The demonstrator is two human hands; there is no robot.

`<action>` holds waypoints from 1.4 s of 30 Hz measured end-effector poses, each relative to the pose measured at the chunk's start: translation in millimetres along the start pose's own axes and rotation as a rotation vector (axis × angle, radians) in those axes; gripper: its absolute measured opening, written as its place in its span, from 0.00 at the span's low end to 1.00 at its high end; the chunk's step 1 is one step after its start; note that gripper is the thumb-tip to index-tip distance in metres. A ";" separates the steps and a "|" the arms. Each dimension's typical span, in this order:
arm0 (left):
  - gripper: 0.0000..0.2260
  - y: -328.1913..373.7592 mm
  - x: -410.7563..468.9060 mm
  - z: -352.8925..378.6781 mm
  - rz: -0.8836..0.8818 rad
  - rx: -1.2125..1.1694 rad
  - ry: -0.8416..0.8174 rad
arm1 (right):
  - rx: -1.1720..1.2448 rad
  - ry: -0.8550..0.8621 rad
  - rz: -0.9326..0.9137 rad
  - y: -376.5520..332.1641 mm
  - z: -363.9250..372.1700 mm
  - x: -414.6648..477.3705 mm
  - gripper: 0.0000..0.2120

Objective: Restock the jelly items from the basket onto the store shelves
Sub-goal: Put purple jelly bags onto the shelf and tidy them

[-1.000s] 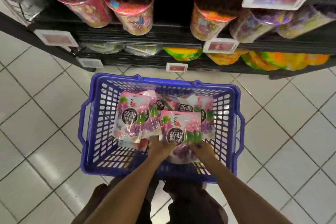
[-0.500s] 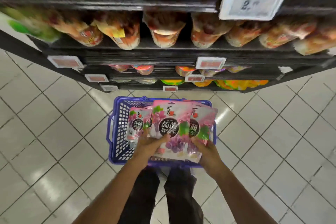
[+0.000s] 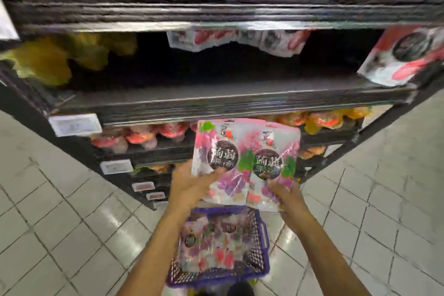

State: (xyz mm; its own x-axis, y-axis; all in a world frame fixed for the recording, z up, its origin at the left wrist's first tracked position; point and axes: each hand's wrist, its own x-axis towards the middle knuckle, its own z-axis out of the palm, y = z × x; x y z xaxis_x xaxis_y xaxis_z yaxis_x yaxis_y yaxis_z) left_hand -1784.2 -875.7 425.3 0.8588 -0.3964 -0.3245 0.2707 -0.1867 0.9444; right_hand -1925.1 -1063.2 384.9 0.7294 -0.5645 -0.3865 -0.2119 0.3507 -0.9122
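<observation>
I hold a small stack of pink grape jelly pouches (image 3: pixel 245 156) in front of the black shelving. My left hand (image 3: pixel 192 185) grips the stack's lower left edge with the thumb across the front. My right hand (image 3: pixel 287 196) grips the lower right corner. Below them the blue basket (image 3: pixel 258 264) stands on the floor with several more jelly pouches (image 3: pixel 211 243) inside. A dark shelf board (image 3: pixel 216 94) lies just above the held pouches, with a wide bare stretch in its middle.
Yellow bags (image 3: pixel 48 57) sit at the left of that shelf and a red-and-white pouch (image 3: pixel 403 55) at the right. More pouches (image 3: pixel 240 39) hang at the back. Lower shelves hold orange and red jelly cups (image 3: pixel 144 136). White price tags (image 3: pixel 75 124) line the shelf edges. Grey tiled floor (image 3: pixel 60 223) surrounds the basket.
Both hands have lifted the jelly pouches out of the basket and up toward the shelves. My view has tilted upward, and the basket now lies low in the frame.
</observation>
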 end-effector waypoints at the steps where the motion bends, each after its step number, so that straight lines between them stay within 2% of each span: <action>1: 0.08 18.6 -5.1 -2.6 0.037 -0.022 -0.006 | 0.000 -0.006 -0.046 -20.3 2.4 -6.7 0.09; 3: 0.10 58.0 -15.4 -6.2 0.146 -0.042 -0.051 | 0.060 -0.025 -0.116 -60.3 7.1 -20.3 0.05; 5: 0.15 93.2 -27.2 -7.0 0.239 -0.041 -0.122 | 0.062 -0.058 -0.190 -93.9 7.7 -32.1 0.14; 8: 0.18 140.3 -42.8 -5.0 0.345 -0.091 -0.160 | 0.059 -0.057 -0.322 -141.5 12.4 -49.4 0.23; 12: 0.19 197.6 -51.7 2.6 0.471 -0.140 -0.166 | 0.069 0.017 -0.507 -200.8 14.2 -66.9 0.25; 16: 0.19 250.5 -52.0 11.9 0.583 -0.160 -0.170 | 0.058 0.163 -0.687 -256.4 7.2 -79.1 0.27; 22: 0.15 321.5 -50.1 41.3 0.735 -0.184 -0.144 | -0.036 0.228 -0.965 -331.5 -14.5 -87.5 0.17; 30: 0.15 389.4 -34.4 85.0 0.821 -0.158 -0.094 | -0.035 0.229 -1.089 -419.2 -45.4 -57.0 0.15; 33: 0.17 403.4 -30.3 95.7 0.819 -0.174 -0.083 | 0.012 0.185 -1.079 -452.4 -46.8 -43.5 0.15; 39: 0.17 413.2 -30.4 104.1 0.808 -0.166 -0.017 | 0.021 0.118 -1.087 -510.7 -33.2 -21.1 0.07; 42: 0.20 417.8 -34.1 103.1 0.829 -0.178 0.007 | 0.015 0.114 -1.098 -530.6 -28.3 -10.2 0.11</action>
State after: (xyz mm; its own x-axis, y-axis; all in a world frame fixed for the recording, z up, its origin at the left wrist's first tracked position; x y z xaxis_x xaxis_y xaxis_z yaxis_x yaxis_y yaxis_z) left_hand -1745.2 -1032.8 825.5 0.8122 -0.3370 0.4762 -0.3836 0.3067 0.8711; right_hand -1838.6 -1264.7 869.0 0.4517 -0.6397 0.6218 0.5232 -0.3746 -0.7655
